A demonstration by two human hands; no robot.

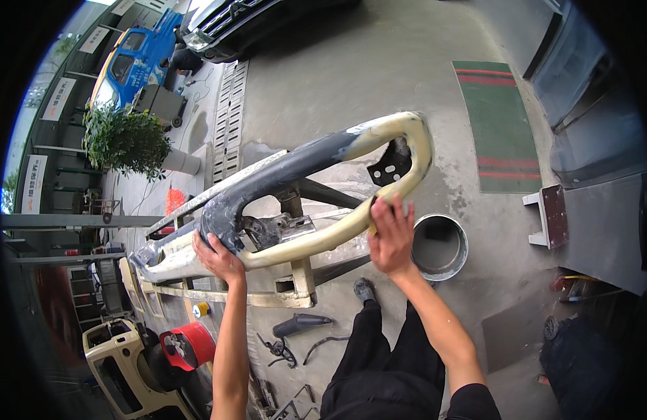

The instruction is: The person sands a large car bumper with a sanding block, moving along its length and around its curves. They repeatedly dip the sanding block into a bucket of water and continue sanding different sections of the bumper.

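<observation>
A large moulded bumper (295, 157), patched dark grey, white and cream, rests on a pale metal stand (302, 287). My left hand (218, 259) lies on its lower left part, fingers spread over the grey and white surface. My right hand (392, 238) presses on the cream lower rail near the right-hand bend, over a small dark-edged, yellowish piece that its fingers mostly hide. A black bracket with holes (385, 170) shows through the bumper's opening.
A round metal bin (439, 248) and small step stool (551, 217) are at right; a green mat (491, 126) lies beyond. A planter (131, 140), blue vehicle (131, 56) with a crouching person (183, 59), red drum (187, 346) and loose dark parts (302, 325) surround the stand.
</observation>
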